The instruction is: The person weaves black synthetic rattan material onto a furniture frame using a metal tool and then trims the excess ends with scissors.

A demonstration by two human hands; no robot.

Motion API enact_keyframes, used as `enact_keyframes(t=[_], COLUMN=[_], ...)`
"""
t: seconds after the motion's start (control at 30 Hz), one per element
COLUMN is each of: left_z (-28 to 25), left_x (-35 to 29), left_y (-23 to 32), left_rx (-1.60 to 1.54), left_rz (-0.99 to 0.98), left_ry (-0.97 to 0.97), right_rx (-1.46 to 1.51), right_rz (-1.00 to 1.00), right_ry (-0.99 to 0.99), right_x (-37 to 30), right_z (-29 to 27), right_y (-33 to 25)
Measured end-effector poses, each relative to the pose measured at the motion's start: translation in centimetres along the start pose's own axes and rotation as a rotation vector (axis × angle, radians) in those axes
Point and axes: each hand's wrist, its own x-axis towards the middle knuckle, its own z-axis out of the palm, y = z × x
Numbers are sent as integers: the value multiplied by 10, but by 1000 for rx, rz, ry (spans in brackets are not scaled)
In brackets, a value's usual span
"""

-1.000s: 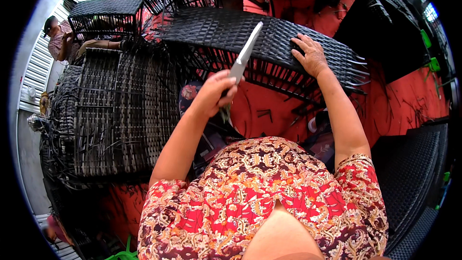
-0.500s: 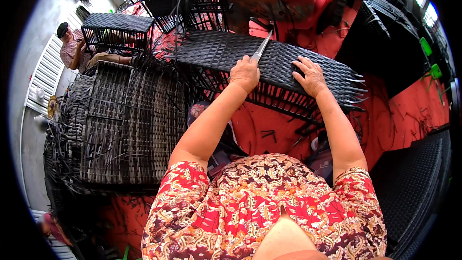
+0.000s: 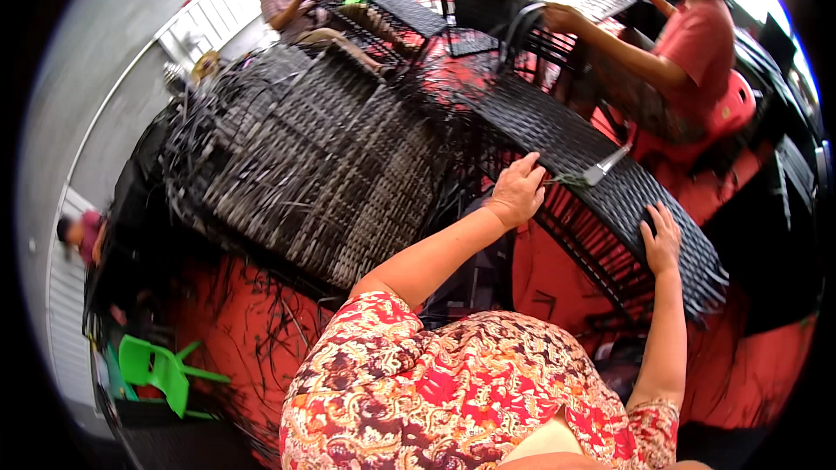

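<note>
A long black woven rattan panel [image 3: 566,135] on a barred frame stretches from the centre toward the right, with loose strand ends at its near right end. My right hand [image 3: 664,239] rests on the weave, its fingers spread and holding nothing. At the panel's near edge is my left hand [image 3: 520,191], fingers bent loosely and apart, empty. Just right of it, a knife with a silver blade [image 3: 607,165] lies on the panel; its dark handle end is blurred.
A big grey-brown woven piece [image 3: 322,165] stands at left. A co-worker in a pink shirt [image 3: 697,48] works at far right on a red chair [image 3: 736,109]; another person [image 3: 292,0] sits at far left. A green chair [image 3: 157,370] is at lower left. Strand scraps litter the red floor [image 3: 226,322].
The view has turned left, so everything sits further right. My left hand has let go of the knife, which now lies on the panel. My right hand stays on the weave.
</note>
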Motion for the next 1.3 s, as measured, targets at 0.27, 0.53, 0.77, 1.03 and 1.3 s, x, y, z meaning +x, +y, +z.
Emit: enact_keyframes(t=[0.27, 0.53, 0.77, 1.03, 1.3], left_z=[-16, -9, -16, -13, -27], left_x=[-47, -35, -34, -56, -137], left_y=[-28, -21, -21, -27, -37], left_rx=[236, 265, 207, -219, -998], left_rz=[-439, -434, -566, -525, -992], left_ry=[-217, -300, -371, -99, -111], right_rx=[-6, 125, 521, 601, 551], right_rz=[-1, -78, -384, 6, 41], right_ry=[-72, 48, -80, -528, -465], right_x=[10, 3, -71, -161, -156], right_z=[2, 2, -16, 99, 92], right_y=[-8, 9, -94, -66, -68])
